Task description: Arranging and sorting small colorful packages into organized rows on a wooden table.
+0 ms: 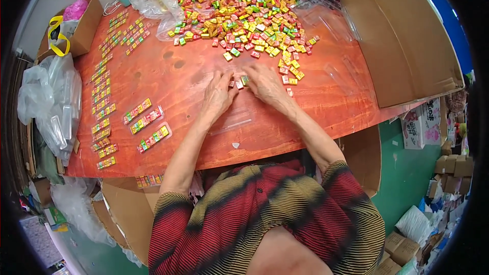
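A short row of small boxes (239, 84), pink, white and green, lies between my two hands on the red table. My left hand (219, 94) is closed at the row's left end, thumb and fingers around a small pink box. At the right end, the curled fingers of my right hand (267, 87) grip a green box (245, 80); its fingertips are partly hidden. Nearer to me lies a clear plastic tray (232, 123). Filled clear trays (146, 120) holding rows of coloured boxes rest to the left of my left forearm.
A big heap of small coloured boxes (239, 7) covers the far table. More filled packs (104, 89) line the left side. A large cardboard carton (407, 35) stands on the right, near empty clear trays (333, 79). Plastic bags (51, 101) hang at the left edge.
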Available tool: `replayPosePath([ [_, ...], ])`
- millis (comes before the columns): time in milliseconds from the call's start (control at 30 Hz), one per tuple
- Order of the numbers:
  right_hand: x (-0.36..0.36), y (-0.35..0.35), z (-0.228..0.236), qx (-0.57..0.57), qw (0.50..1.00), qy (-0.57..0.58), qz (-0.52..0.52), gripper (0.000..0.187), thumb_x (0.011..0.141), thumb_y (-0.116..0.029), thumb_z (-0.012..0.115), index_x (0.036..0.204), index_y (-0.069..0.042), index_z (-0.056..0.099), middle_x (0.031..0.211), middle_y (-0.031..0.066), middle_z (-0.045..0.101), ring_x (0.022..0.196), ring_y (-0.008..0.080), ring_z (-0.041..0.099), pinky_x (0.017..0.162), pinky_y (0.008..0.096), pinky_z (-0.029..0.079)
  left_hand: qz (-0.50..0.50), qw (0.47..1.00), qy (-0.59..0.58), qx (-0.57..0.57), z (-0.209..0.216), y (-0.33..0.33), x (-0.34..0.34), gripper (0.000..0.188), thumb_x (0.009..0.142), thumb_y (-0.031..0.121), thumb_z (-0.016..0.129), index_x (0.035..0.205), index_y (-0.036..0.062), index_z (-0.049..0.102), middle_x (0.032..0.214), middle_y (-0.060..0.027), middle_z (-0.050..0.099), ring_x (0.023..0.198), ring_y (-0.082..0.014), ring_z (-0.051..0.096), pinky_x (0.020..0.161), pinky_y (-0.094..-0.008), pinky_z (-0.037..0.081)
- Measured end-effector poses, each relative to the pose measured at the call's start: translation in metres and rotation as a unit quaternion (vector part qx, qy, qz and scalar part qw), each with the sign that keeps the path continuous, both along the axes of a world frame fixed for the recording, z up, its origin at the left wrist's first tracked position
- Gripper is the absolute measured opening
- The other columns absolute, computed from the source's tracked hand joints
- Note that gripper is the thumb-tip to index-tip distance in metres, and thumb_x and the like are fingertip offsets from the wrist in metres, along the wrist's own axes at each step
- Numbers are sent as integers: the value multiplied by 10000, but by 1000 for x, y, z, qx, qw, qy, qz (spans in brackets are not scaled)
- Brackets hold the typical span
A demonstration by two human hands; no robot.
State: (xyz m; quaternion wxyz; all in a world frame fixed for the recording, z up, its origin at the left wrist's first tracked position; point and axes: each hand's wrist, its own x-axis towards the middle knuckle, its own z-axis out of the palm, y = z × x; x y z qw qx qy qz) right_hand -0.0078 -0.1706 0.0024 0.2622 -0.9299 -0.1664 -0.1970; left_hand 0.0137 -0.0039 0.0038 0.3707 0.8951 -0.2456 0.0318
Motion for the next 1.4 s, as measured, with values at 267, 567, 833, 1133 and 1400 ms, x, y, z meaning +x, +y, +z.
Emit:
replayPosePath([
  [267,-3,16,7,-26,999,36,4,207,720,-103,578,920,-50,577,921,135,558,896,300,513,755,428,389,22,999,-15,20,-7,14,3,204,715,29,599,919,21,593,828,-140,513,806,-313,531,718,-395,428],
  [567,71,45,-17,-45,998,-11,-50,96,747,-85,515,792,-2,534,781,164,505,755,322,522,628,418,431,17,999,1,36,-3,22,-4,138,763,56,588,893,11,597,819,-150,499,752,-296,536,673,-378,434],
  [833,34,37,-20,25,999,39,2,148,742,-45,487,860,7,559,825,192,548,807,351,548,675,427,448,48,998,-20,35,-11,24,1,283,736,58,617,1005,7,544,862,-148,479,806,-316,532,702,-387,442],
  [1133,-8,5,7,-39,995,85,-26,345,738,-181,628,1042,-62,517,954,131,524,815,312,558,676,384,468,-25,998,18,52,3,16,12,477,680,182,709,1101,54,524,946,-136,509,879,-319,525,749,-394,432],
  [1400,-7,5,6,-73,990,109,-56,318,725,-175,637,995,-47,529,950,148,518,887,313,546,704,392,460,-25,999,2,48,-2,0,4,441,670,205,720,1063,76,569,879,-110,515,838,-291,535,728,-386,440],
])
